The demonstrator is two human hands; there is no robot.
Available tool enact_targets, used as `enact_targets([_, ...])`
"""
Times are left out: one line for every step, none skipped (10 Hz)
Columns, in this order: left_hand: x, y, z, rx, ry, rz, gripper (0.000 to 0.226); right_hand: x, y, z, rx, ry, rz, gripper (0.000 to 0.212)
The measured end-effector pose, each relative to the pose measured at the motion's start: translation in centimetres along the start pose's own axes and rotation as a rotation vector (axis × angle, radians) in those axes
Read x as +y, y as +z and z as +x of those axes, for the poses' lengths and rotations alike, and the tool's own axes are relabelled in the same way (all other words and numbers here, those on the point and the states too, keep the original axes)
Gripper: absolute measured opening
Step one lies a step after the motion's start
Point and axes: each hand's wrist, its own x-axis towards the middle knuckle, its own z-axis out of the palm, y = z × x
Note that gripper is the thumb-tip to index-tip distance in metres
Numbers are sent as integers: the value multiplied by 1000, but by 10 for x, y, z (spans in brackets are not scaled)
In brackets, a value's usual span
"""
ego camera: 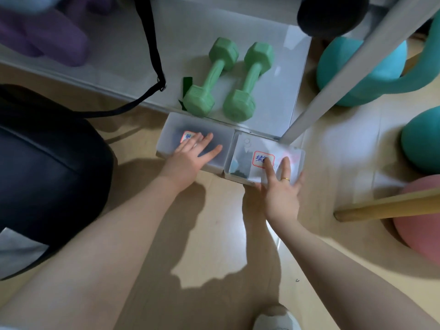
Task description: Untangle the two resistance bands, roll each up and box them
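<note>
Wooden floor [214,234] is taking up most of the shot, with a big black bag [47,175] sitting at the left edge and its strap [152,51] trailing up over a white shelf [273,79] in the upper middle. Teal kettlebells [357,67] are crowding the upper right, and a pink ball [421,222] is showing at the right edge behind a wooden stick [385,207]. Two green dumbbells [228,79] are lying side by side on the shelf. Just below them, two frosted plastic boxes are sitting next to each other on the floor. The left hand [190,156] is resting flat on the left box [197,146], fingers spread out and straight; something dark is showing through the lid, can't tell what. The right hand [281,189] is pressing straight fingers onto the lid of the right box [264,160], thumb down at its near edge. Each lid is wearing a red-bordered label [263,159].
</note>
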Motion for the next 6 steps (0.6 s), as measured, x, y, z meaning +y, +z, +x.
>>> enact_targets([-6, -9, 12, -73, -26, 32, 76, -9, -1, 10, 13, 2, -19, 54])
enact_targets([-7, -20, 24, -156, -43, 84, 80, -13, 0, 12, 21, 32, -86, 55])
enact_targets([-1, -25, 22, -167, -56, 78, 78, -12, -2, 13, 58, 6, -176, 55])
enact_targets([16, -23, 1, -88, -10, 30, 74, -15, -13, 13, 21, -31, -171, 56])
enact_targets([27, -34, -27, 120, -17, -119, 74, -25, -32, 6, 73, -136, -118, 63])
enact_targets([30, -63, -56, 231, -61, -197, 72, -42, -53, -14, 156, -269, -131, 63])
